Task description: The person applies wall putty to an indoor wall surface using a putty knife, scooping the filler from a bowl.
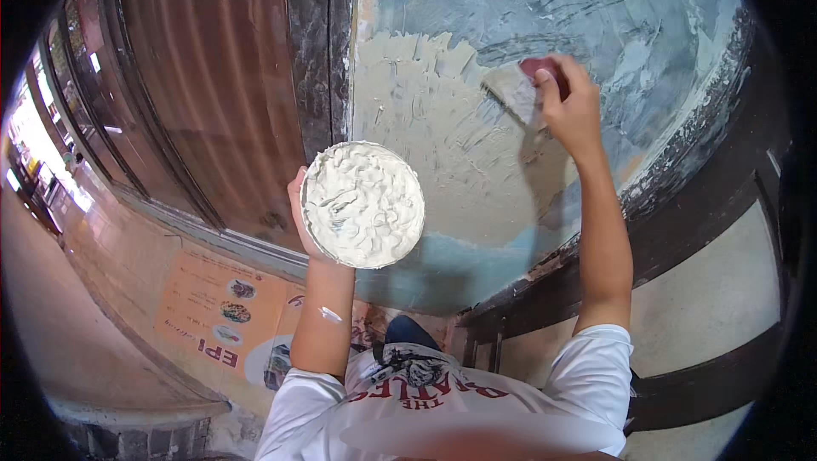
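From my end of the feed, the biggest thing I have is the wall, a blue-grey surface running from the top of the view down toward the person's feet. Left of it I see tall dark brown panels; on the right, a dark wooden frame curves with the lens. An orange printed sheet is low on the left.

On the wall, a broad beige patch of filler takes in the left and middle. I'd judge that part coated but rough: ridges, small pits and a ragged upper edge show. The upper and right stretches have only thin, streaky smears over blue-grey, and a light-blue strip below the patch looks bare. So I'd call the coating partly done, with the top, the right side and the bottom strip left, plus smoothing.

Next in size is the round tub, well filled with off-white paste and just in front of the patch's lower left. My left grip has hold of it from the side; I can't tell how the fingers sit underneath. My right grip is closed on the scraper, its pale blade at the patch's upper right edge. Smallest, a white smear marks the left forearm.
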The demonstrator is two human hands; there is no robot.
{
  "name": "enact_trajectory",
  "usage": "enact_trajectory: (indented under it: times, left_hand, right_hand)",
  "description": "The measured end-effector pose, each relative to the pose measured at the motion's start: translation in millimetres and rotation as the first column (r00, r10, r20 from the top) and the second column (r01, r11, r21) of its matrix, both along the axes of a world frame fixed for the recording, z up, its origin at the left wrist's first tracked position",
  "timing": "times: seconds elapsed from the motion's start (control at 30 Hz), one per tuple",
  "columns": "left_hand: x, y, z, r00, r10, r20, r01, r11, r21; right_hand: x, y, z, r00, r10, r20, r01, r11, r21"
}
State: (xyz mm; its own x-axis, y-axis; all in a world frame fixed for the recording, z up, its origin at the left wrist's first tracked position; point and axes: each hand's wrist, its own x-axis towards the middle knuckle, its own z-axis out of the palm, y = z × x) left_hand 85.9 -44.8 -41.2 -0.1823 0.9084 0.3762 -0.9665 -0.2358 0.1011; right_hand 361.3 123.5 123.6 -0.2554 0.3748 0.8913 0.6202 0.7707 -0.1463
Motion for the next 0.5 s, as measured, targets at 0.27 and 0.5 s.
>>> enact_trajectory:
  times: [0.27,0.5]
  left_hand:
    - [0.2,-0.8,1.3,0.999,-0.027,0.017,0.027,1.000,0.009]
    - [0.8,4.0,-4.3,0.999,0.031,0.024,-0.031,1.000,-0.007]
  right_hand:
    - [1.3,5.3,5.2,0.994,0.001,-0.112,0.003,0.999,0.038]
    - [3.8,-0.3,-7.9,0.992,-0.088,0.095,0.083,0.995,0.056]
